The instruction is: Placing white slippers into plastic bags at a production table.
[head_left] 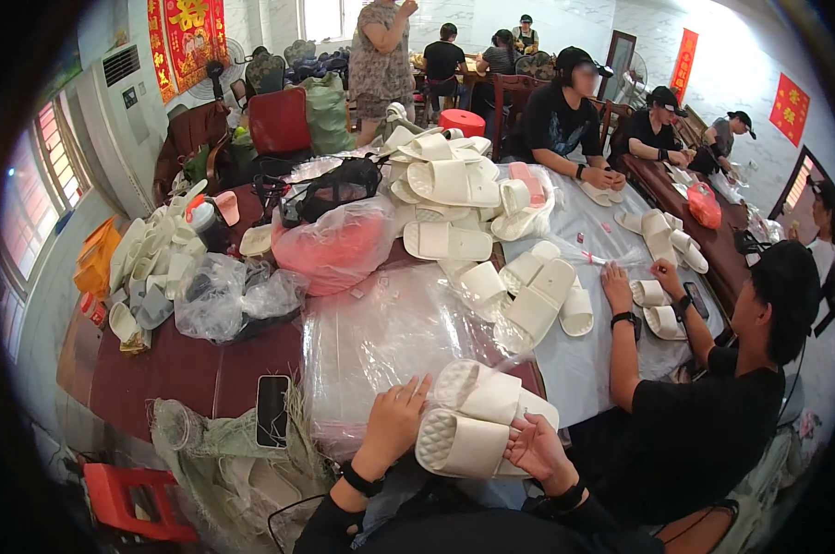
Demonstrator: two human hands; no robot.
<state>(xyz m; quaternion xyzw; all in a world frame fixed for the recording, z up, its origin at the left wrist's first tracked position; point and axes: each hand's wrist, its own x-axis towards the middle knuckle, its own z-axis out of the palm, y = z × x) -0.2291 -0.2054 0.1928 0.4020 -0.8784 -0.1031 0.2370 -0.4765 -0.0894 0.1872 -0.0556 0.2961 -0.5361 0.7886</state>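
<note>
A pair of cream-white slide slippers [478,406] lies before me at the near table edge, one slipper beside the other with their quilted footbeds showing. My left hand [400,417] is at their left side, its fingers stretched out and the tips close to the far slipper's edge; I cannot tell whether they touch. Palm turned up and fingers spread, my right hand [538,451] rests against the strap of the nearer slipper [468,447]. Neither hand wraps round a slipper. Clear plastic sheeting [371,342] covers the table just beyond.
White slippers are heaped [450,180] mid-table, with a pink plastic bag [334,245] and a clear bag [237,295] to their left. A phone [272,411] lies on a woven sack [191,434] at left, above a red stool [140,503]. A co-worker [713,425] sits close at right.
</note>
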